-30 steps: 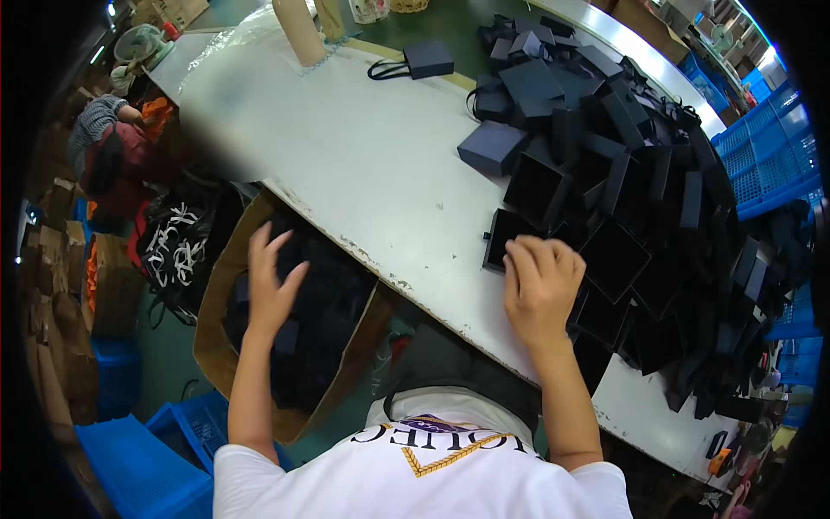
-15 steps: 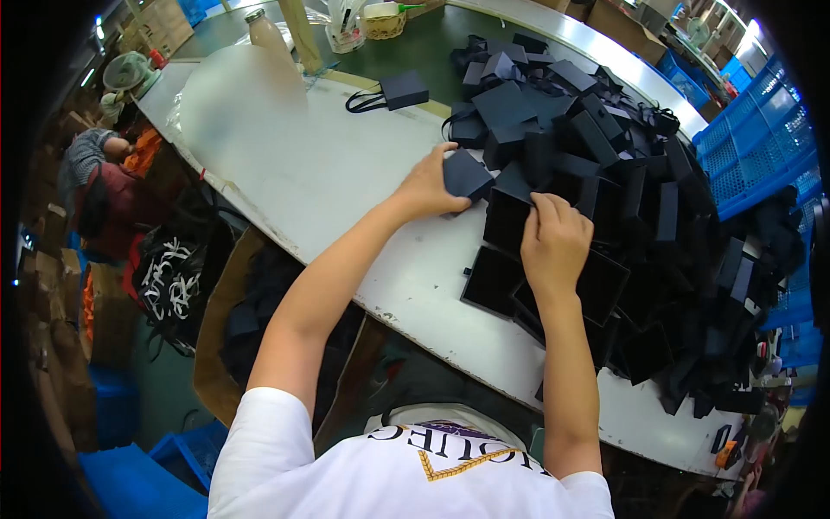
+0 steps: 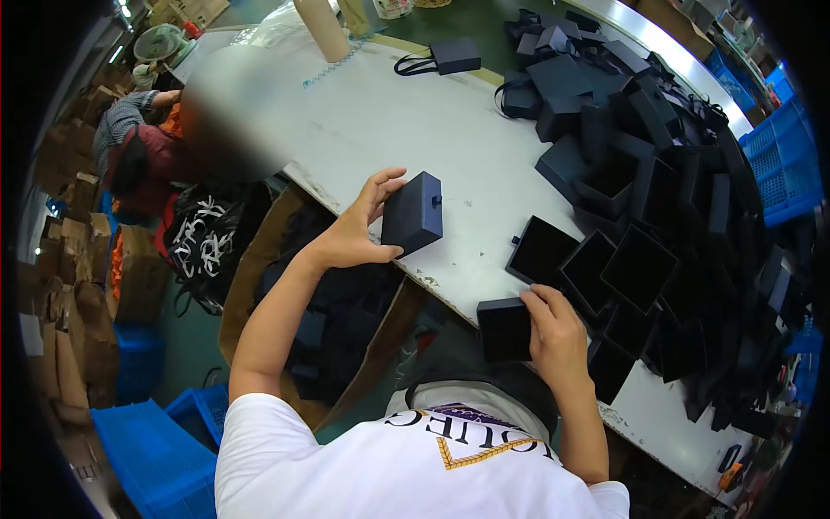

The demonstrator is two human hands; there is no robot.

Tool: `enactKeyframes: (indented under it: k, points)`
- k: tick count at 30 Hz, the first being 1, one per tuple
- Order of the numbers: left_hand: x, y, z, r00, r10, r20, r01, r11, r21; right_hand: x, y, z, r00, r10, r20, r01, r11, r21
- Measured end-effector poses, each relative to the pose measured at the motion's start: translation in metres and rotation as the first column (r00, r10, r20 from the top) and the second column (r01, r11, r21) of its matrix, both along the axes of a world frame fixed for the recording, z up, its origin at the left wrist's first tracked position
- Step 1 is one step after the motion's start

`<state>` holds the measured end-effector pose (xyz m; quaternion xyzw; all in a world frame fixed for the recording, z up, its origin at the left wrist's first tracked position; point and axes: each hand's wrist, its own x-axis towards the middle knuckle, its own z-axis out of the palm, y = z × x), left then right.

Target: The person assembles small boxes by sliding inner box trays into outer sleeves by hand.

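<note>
My left hand (image 3: 356, 229) is closed around the sides of a dark navy box (image 3: 417, 212), held upright over the table's near edge. A small black tab sticks out of the box's right face. Lower down, my right hand (image 3: 558, 333) grips the edge of a black open-faced box (image 3: 503, 330) in front of my body, its dark hollow showing. Just beyond that hand, several open black box trays (image 3: 541, 249) lie at the near side of a large pile of dark boxes (image 3: 562, 82).
A dark box with a ribbon handle (image 3: 456, 56) lies on the white table (image 3: 467, 121) at the back. Blue crates (image 3: 769, 164) stand at the right. Below the left edge is a cardboard carton (image 3: 251, 285) with dark items. Another person (image 3: 143, 156) is at far left.
My left hand has brought the navy box left and nearer the table edge. My right hand has come away from the pile toward my body with an open black box. The view has shifted.
</note>
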<state>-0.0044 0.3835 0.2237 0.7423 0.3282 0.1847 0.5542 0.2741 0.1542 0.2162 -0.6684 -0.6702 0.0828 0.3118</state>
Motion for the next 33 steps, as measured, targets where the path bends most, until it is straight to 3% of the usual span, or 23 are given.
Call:
enactKeyframes:
  k: [2, 5, 7, 10, 12, 14, 16, 17, 19, 20, 21, 22, 23, 25, 28, 31, 33]
  points:
    - [0.01, -0.002, 0.005, 0.992, 0.012, -0.129, -0.001, 0.996, 0.085, 0.003, -0.005, -0.004, 0.99, -0.029, 0.134, 0.027, 1.0, 0.017]
    - [0.031, -0.002, -0.004, 0.984, -0.06, -0.167, 0.114, 0.934, 0.339, 0.003, -0.008, -0.01, 0.958, -0.116, 0.261, 0.107, 0.993, 0.049]
    - [0.053, -0.005, -0.004, 0.967, -0.103, -0.234, 0.223, 0.787, 0.575, 0.005, -0.007, -0.01, 0.947, -0.145, 0.286, 0.126, 0.989, 0.081]
    - [0.083, -0.01, 0.001, 0.958, -0.161, -0.239, 0.259, 0.843, 0.471, 0.004, 0.003, 0.002, 0.974, -0.108, 0.201, 0.067, 0.977, 0.202]
    - [0.096, -0.005, 0.011, 0.947, -0.306, -0.099, 0.317, 0.94, 0.128, -0.003, 0.016, 0.026, 0.976, -0.066, 0.206, 0.008, 0.963, 0.271]
    - [0.104, 0.003, 0.016, 0.908, -0.404, 0.106, 0.418, 0.888, -0.193, 0.001, 0.034, 0.043, 0.967, 0.033, 0.251, -0.093, 0.969, 0.23]
    - [0.112, 0.009, 0.021, 0.882, -0.435, 0.181, 0.468, 0.853, -0.232, 0.006, 0.057, 0.05, 0.958, 0.101, 0.268, -0.184, 0.935, 0.303]
    - [0.116, 0.011, 0.023, 0.868, -0.446, 0.218, 0.491, 0.833, -0.252, 0.007, 0.06, 0.049, 0.993, 0.09, 0.076, -0.107, 0.956, 0.273]
    - [0.127, 0.031, 0.02, 0.913, -0.387, 0.133, 0.409, 0.859, -0.308, 0.013, 0.068, 0.043, 0.951, 0.033, -0.307, 0.021, 0.986, 0.168]
    - [0.134, 0.046, 0.018, 0.928, -0.361, 0.09, 0.369, 0.867, -0.335, 0.016, 0.074, 0.038, 0.947, 0.009, -0.322, 0.095, 0.947, 0.307]
    - [0.141, 0.06, 0.014, 0.94, -0.337, 0.047, 0.331, 0.872, -0.361, 0.019, 0.072, 0.032, 0.898, -0.029, -0.438, 0.148, 0.959, 0.241]
    - [0.156, 0.078, 0.008, 0.979, -0.2, -0.042, 0.197, 0.977, -0.081, 0.023, 0.066, 0.027, 0.838, -0.069, -0.541, 0.19, 0.967, 0.171]
    - [0.175, 0.099, 0.002, 0.996, -0.035, -0.08, 0.052, 0.974, 0.221, 0.026, 0.062, 0.024, 0.768, -0.107, -0.632, 0.219, 0.97, 0.103]
    - [0.208, 0.137, -0.011, 0.982, 0.169, -0.082, -0.071, 0.741, 0.667, 0.024, 0.05, 0.034, 0.723, -0.196, -0.663, 0.253, 0.967, -0.01]
    - [0.271, 0.184, -0.021, 0.925, 0.373, -0.072, -0.245, 0.729, 0.639, 0.022, 0.032, 0.035, 0.736, -0.221, -0.64, 0.272, 0.962, -0.019]
    - [0.308, 0.188, 0.006, 0.871, 0.414, -0.264, -0.221, 0.81, 0.543, 0.019, 0.017, 0.042, 0.79, -0.232, -0.567, 0.287, 0.958, 0.008]
    - [0.323, 0.199, -0.004, 0.877, 0.375, -0.3, -0.184, 0.84, 0.511, 0.02, 0.012, 0.043, 0.798, -0.232, -0.557, 0.306, 0.951, 0.042]
